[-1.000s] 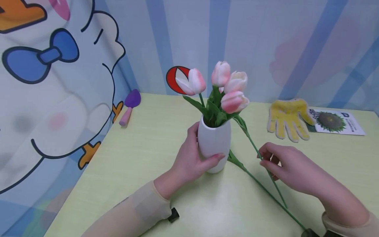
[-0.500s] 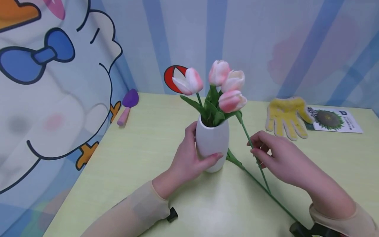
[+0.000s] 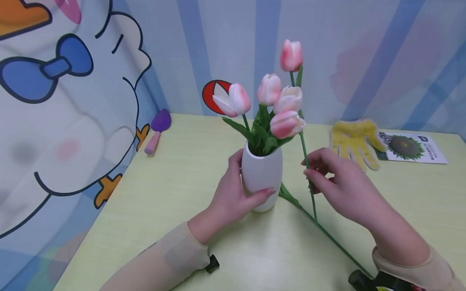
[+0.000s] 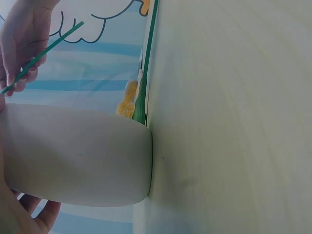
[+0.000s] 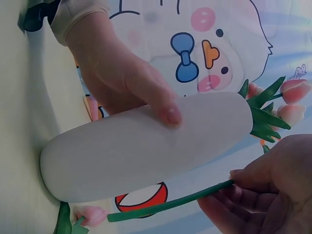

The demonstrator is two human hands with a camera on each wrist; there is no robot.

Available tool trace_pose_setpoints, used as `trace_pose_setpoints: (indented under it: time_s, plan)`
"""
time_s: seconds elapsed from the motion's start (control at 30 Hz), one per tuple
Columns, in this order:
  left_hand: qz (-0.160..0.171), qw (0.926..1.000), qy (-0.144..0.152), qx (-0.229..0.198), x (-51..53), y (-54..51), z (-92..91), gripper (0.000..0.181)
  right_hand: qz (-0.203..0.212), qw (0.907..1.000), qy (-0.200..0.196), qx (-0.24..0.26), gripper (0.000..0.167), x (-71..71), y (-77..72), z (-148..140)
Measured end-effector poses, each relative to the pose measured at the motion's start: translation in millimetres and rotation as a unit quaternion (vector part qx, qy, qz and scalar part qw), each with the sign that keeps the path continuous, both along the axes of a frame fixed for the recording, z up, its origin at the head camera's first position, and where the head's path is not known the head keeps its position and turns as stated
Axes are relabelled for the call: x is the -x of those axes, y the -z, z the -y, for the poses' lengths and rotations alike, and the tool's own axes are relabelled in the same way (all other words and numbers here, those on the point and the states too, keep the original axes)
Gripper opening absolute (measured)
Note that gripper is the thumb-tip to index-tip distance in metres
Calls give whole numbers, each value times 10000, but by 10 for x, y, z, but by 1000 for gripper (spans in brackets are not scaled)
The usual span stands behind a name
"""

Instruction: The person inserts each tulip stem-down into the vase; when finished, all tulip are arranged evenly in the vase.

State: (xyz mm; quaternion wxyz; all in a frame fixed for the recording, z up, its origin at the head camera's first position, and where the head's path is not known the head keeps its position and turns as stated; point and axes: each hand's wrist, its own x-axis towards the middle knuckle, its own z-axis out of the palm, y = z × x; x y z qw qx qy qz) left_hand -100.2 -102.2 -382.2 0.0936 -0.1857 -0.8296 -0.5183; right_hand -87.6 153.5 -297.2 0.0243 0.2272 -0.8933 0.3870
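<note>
My left hand [image 3: 231, 196] grips a white vase [image 3: 263, 171] standing on the table, thumb across its front. Several pale pink tulips [image 3: 269, 89] with green leaves stand in the vase. To the right of it, my right hand [image 3: 340, 188] pinches the green stem of another tulip [image 3: 291, 55] between thumb and fingers. That tulip is upright, its bloom above the others and its cut stem end [image 5: 114, 217] pointing down, clear of the vase. One more tulip lies on the table, its stem [image 3: 338, 244] running to the lower right; its bloom [image 5: 91, 214] shows in the right wrist view.
A yellow glove [image 3: 354, 139] and a card with a green plant picture [image 3: 413, 147] lie at the back right. A purple toy trowel [image 3: 160, 120] with a pink handle lies at the back left. Printed cartoon cloth hangs behind and left of the table [image 3: 174, 169].
My right hand has moved up and left towards the vase, raising the held tulip so its bloom shows above the others. The left hand keeps its grip on the vase.
</note>
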Motion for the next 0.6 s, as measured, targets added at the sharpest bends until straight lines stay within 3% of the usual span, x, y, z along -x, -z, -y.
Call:
trace_pose_setpoints:
  time_s: [0.37, 0.6]
  plan:
    - [95, 9999, 33, 5, 0, -17, 0, 99, -416, 9937, 366, 972, 16, -45, -100, 106]
    - [160, 9999, -2, 26, -2, -18, -2, 99, -1161, 9743, 6, 1930, 20, -122, -266, 213]
